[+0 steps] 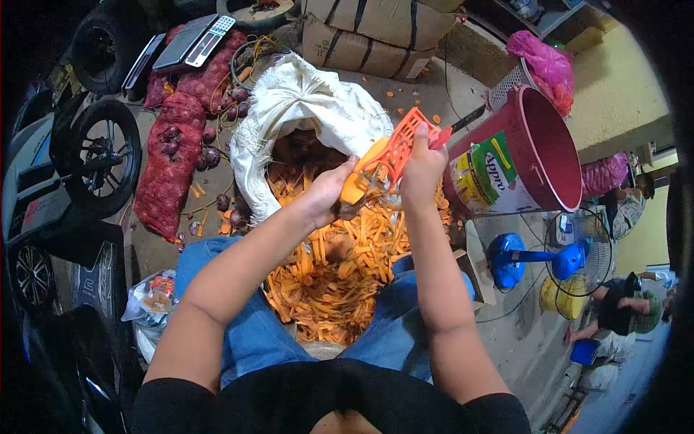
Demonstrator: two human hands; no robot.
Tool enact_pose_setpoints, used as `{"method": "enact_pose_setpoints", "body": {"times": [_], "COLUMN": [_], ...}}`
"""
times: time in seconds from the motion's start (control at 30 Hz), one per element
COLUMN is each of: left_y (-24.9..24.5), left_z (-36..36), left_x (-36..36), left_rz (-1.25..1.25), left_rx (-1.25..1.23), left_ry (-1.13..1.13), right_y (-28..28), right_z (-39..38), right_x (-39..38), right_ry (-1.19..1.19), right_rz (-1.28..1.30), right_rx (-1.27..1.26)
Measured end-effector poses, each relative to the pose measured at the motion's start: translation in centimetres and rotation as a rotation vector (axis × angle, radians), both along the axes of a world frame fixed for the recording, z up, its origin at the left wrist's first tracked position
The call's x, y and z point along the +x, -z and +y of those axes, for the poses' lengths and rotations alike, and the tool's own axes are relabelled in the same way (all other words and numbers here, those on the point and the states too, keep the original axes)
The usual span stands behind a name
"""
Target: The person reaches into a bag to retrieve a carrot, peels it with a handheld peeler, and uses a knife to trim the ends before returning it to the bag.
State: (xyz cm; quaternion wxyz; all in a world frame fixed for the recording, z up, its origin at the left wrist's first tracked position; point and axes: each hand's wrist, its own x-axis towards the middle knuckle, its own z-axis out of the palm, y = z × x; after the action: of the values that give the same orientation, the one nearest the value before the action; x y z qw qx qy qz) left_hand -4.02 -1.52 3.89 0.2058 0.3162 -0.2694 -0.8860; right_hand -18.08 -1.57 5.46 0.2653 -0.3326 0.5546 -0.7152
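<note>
From the head camera, the left hand (329, 194) is curled tight around a carrot (359, 176). The right hand (423, 168) grips an orange peeler (396, 147), which lies on the carrot. Both are up over a big pile of orange peels (340, 278) between the person's knees. A white sack (307, 105) sits just behind, and a red bucket (538, 155) stands to the right.

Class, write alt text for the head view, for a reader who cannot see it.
Seen from above, a left hand holds a carrot while the right hand holds an orange peeler against it, over a pile of peelings.
</note>
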Motion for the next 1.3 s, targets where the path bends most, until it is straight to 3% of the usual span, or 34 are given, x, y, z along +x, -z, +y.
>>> {"method": "enact_pose_setpoints", "body": {"times": [0.13, 0.2, 0.27, 0.4, 0.57, 0.77, 0.87, 0.97, 1.0, 1.07, 1.1, 1.17, 1.23, 1.3], "left_y": [1.2, 1.1, -0.3, -0.5, -3.7, 0.9, -1.4, -0.4, -0.4, -0.6, -2.9, -2.8, -2.4, -1.9], "left_z": [-0.3, -0.3, -0.4, 0.0, 0.0, -0.9, -0.6, 0.6, 0.6, 0.6, 0.7, 0.7, 0.5, 0.3], "left_x": [-0.3, -0.2, 0.3, -0.3, -0.5, -0.9, 0.1, 0.3, 0.5, 1.1, 1.4, 0.9, 0.9, 0.9], "left_rz": [-0.019, -0.027, -0.054, 0.0, -0.168, -0.109, -0.238, -0.213, -0.218, -0.188, -0.275, -0.25, -0.198, -0.2], "left_rx": [-0.047, -0.09, -0.207, -0.195, -0.088, -0.2, -0.271, -0.247, -0.247, -0.109, -0.121, -0.077, -0.028, -0.028], "left_ry": [-0.003, -0.013, 0.092, 0.049, 0.026, 0.073, 0.216, 0.125, 0.127, 0.038, 0.022, -0.02, -0.022, -0.02], "right_y": [-0.4, -0.4, -1.2, -1.8, -1.5, -1.1, -1.7, 0.2, 0.0, -0.6, -0.7, -0.6, -2.7, -1.4], "right_z": [0.4, 0.7, 1.0, 1.2, 1.3, 0.9, 0.7, -0.8, -0.6, -0.4, -0.4, 0.0, 0.9, 0.9], "right_x": [1.1, 1.5, 1.6, 1.4, 1.8, 1.3, -0.3, -7.7, -8.8, -9.7, -9.0, -5.8, -0.9, 1.2], "right_ry": [-0.052, -0.049, -0.032, 0.011, 0.042, 0.121, 0.299, 0.658, 0.659, 0.582, 0.58, 0.266, 0.141, -0.001], "right_rz": [0.064, 0.276, 0.244, 0.328, 0.393, 0.461, 0.523, 0.631, 0.626, 0.033, 0.035, 0.24, 0.345, 0.297], "right_rx": [0.021, -0.017, -0.008, 0.017, 0.009, -0.009, -0.014, 0.007, 0.009, -0.008, -0.01, -0.065, 0.052, 0.019]}}
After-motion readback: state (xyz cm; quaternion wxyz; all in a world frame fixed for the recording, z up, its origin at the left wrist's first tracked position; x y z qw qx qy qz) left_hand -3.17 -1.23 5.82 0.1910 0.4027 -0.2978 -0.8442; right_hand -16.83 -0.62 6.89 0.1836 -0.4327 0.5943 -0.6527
